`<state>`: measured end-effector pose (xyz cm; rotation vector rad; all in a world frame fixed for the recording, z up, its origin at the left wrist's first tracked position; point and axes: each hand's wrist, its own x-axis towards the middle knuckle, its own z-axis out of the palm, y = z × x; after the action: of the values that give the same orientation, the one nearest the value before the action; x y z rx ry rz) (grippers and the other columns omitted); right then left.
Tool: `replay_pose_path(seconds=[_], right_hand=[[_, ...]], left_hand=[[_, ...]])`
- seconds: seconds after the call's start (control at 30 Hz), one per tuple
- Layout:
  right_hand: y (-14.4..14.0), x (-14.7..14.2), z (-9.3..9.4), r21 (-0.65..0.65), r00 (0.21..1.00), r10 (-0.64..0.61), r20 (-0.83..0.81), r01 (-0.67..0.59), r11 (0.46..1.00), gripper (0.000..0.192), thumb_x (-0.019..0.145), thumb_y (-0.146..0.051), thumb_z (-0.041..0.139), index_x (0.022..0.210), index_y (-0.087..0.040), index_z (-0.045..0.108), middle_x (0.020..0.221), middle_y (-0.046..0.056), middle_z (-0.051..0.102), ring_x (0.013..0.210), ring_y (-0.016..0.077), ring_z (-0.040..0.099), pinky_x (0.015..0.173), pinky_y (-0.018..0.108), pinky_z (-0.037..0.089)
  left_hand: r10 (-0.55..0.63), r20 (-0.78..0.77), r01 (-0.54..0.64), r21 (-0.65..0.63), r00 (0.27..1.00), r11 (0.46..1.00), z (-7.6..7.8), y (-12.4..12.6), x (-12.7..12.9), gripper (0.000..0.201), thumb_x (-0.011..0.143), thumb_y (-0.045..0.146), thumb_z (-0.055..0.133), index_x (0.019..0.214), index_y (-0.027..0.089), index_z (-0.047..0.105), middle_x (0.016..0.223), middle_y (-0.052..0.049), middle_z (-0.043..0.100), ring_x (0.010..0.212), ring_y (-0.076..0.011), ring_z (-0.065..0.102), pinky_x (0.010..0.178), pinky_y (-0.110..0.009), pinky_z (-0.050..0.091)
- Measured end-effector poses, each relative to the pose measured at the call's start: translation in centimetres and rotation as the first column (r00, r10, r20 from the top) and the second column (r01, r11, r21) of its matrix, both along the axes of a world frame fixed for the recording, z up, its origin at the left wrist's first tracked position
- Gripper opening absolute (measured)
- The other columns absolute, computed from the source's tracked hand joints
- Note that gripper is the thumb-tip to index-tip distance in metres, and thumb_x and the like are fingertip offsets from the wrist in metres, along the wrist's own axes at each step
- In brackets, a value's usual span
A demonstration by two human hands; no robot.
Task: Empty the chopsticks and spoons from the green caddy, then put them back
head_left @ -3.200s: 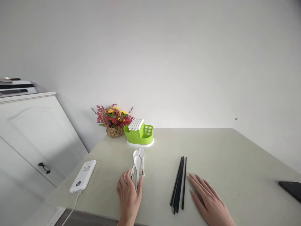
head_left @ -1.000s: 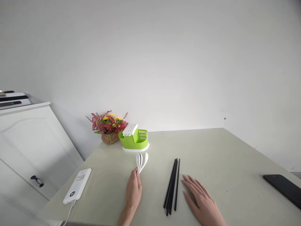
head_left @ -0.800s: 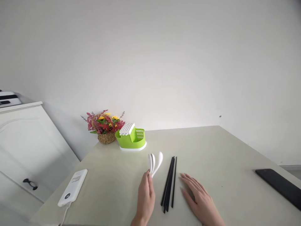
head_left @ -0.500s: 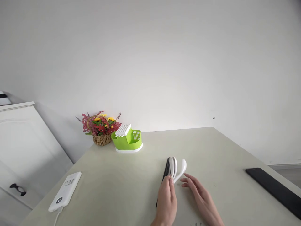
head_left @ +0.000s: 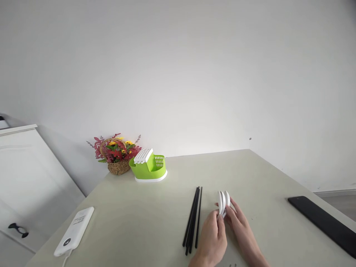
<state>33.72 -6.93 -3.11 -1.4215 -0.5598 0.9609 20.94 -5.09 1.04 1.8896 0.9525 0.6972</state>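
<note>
pinching the white spoons (head_left: 223, 203), the left grip (head_left: 213, 235) and right grip (head_left: 239, 223) could drop one if uneven pressure lets them fan apart.

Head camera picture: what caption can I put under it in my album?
Left hand and right hand hold three white spoons beside black chopsticks, a green-and-white caddy farther back on the table.

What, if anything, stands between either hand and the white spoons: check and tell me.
Nothing visible: the left hand and right hand are both on the white spoons. The black chopsticks lie left of the left hand, out of the way.
</note>
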Motion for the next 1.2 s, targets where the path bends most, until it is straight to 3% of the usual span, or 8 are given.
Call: replay_pose_path(seconds=[0.1,0.27,0.47,0.67,0.77,1.0,1.2], right_hand=[[0.0,-0.1,-0.4,0.032,0.999,-0.019,0.029,0.018,0.999,0.081,0.085,-0.075,0.053,0.148,-0.026,0.050,0.137,0.005,0.068,0.133,0.0293,0.056,0.104,0.035,0.049],[-0.1,-0.3,-1.2,0.091,0.993,0.049,0.109,-0.059,0.994,0.072,0.088,-0.075,0.046,0.137,-0.024,0.061,0.138,0.007,0.067,0.134,0.0306,0.054,0.111,0.038,0.044],[-0.5,-0.5,-1.7,0.131,0.989,0.046,0.141,-0.065,0.989,0.077,0.094,-0.072,0.038,0.153,-0.023,0.045,0.144,0.007,0.063,0.144,0.0254,0.046,0.119,0.036,0.036],[0.0,-0.5,-0.9,0.136,0.974,0.062,0.218,-0.094,0.986,0.067,0.096,-0.070,0.041,0.142,-0.025,0.058,0.132,0.009,0.070,0.124,0.0287,0.063,0.102,0.037,0.052],[1.0,-0.2,-1.0,0.129,0.968,0.080,0.236,-0.113,0.985,0.067,0.095,-0.069,0.044,0.143,-0.024,0.056,0.125,0.009,0.073,0.114,0.0286,0.068,0.094,0.037,0.055],[3.1,0.1,-2.2,0.117,0.937,0.078,0.339,-0.124,0.985,0.069,0.095,-0.067,0.043,0.149,-0.026,0.052,0.142,0.009,0.065,0.132,0.0300,0.058,0.112,0.045,0.043],[2.8,-0.5,-2.5,0.087,0.881,0.069,0.468,-0.123,0.989,0.064,0.099,-0.063,0.034,0.152,-0.031,0.048,0.149,0.006,0.058,0.139,0.0273,0.052,0.114,0.045,0.042]], left_hand=[[0.001,-0.015,-0.001,-0.041,1.000,0.999,-0.4,0.3,0.9,0.045,0.106,0.047,0.030,0.116,0.018,0.062,0.119,-0.014,0.071,0.109,-0.0255,0.066,0.093,-0.036,0.050],[0.010,-0.135,-0.014,-0.030,0.991,0.999,-1.1,1.2,2.1,0.045,0.106,0.041,0.026,0.106,0.018,0.064,0.108,-0.014,0.074,0.099,-0.0248,0.069,0.084,-0.034,0.051],[-0.003,-0.255,0.013,0.038,0.967,0.999,-0.7,1.8,2.5,0.048,0.106,0.042,0.025,0.111,0.017,0.066,0.114,-0.016,0.074,0.102,-0.0261,0.069,0.084,-0.034,0.052],[-0.070,-0.363,0.097,0.057,0.929,0.994,0.2,2.2,2.6,0.048,0.105,0.038,0.026,0.113,0.014,0.067,0.109,-0.018,0.075,0.092,-0.0270,0.072,0.075,-0.035,0.053],[-0.095,-0.414,0.141,0.081,0.905,0.987,0.5,3.1,2.7,0.046,0.105,0.034,0.028,0.112,0.014,0.069,0.103,-0.017,0.077,0.090,-0.0264,0.073,0.073,-0.034,0.053],[0.016,-0.511,0.149,0.281,0.859,0.948,-0.3,4.6,2.1,0.042,0.104,0.029,0.029,0.111,0.014,0.067,0.107,-0.017,0.076,0.093,-0.0269,0.072,0.077,-0.034,0.053],[0.005,-0.542,0.182,0.290,0.841,0.939,-0.8,5.1,1.4,0.041,0.104,0.033,0.029,0.107,0.016,0.066,0.104,-0.016,0.075,0.089,-0.0271,0.072,0.075,-0.034,0.052]])
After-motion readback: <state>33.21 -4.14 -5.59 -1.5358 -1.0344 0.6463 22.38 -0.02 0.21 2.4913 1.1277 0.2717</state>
